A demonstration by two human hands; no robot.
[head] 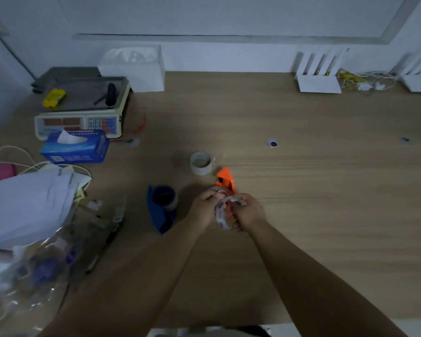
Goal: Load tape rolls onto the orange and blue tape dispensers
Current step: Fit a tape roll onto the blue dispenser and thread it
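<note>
My own body, head cam, low light – entries:
1. L hand (203, 210) – bare to fingertips; back of hand & knuckles show, fine detail lost in the dimness
2. R hand (249, 211) – bare likewise; thumb & knuckle ridge readable, nails too small to tell
3. L forearm (136, 276) – bare along whole visible length, wrist to frame edge; smooth, looks broader twd camera
4. R forearm (314, 271) – same, bare fr. wrist to frame edge
5. Dark strip (243, 330) at btm edge betw. my forearms, pale patch (170, 333) beside it – can't tell if it's my clothing
</note>
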